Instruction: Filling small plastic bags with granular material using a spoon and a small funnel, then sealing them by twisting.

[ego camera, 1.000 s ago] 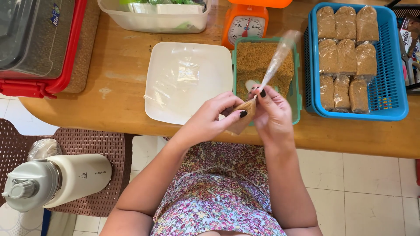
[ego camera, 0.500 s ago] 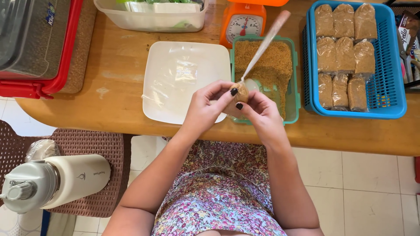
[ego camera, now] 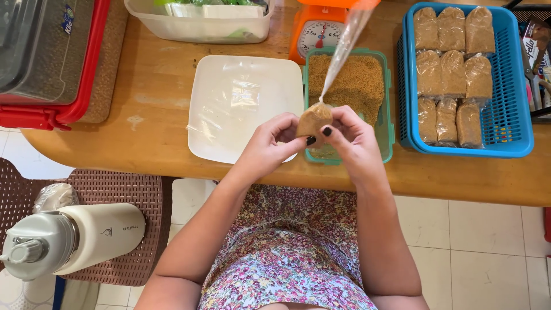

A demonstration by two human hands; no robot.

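Note:
My left hand (ego camera: 268,148) and my right hand (ego camera: 354,140) both pinch a small clear plastic bag (ego camera: 314,119) packed with brown granules. Its long empty top is twisted thin and sticks up and away past the green tub. The bag hangs just above the near end of the green tub (ego camera: 388,115), which is filled with the same brown granules (ego camera: 351,83). A white square plate (ego camera: 244,103) with flat clear bags on it lies left of the tub, beside my left hand.
A blue basket (ego camera: 513,129) at the right holds several filled bags in rows. An orange kitchen scale (ego camera: 315,28) stands behind the tub, a clear container (ego camera: 198,26) behind the plate, a red-rimmed box (ego camera: 86,69) at far left. A cream flask (ego camera: 74,238) lies on a brown woven seat.
The filled end of the bag has turned between my fingers and its empty top has twisted narrower. Both hands shifted slightly toward me and kept their hold.

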